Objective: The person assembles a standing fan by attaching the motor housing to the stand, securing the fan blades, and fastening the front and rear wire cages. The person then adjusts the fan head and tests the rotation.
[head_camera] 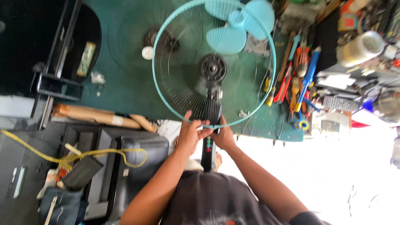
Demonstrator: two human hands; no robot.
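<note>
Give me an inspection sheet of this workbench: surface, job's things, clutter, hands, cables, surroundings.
Surface: green bench top, dusty, partly covered.
Job's things: fan guard, a light-blue wire grille, lying flat over the bench; black fan stand running from its hub toward the person; loose blue fan blade at the far rim.
Clutter: screwdrivers and pliers heaped to the right; tape roll; white knob.
Hands: left hand and right hand both grip the stand at the guard's near rim.
Cables: yellow cable looping lower left.
Surroundings: cardboard tubes; black equipment cases below the bench.
</note>
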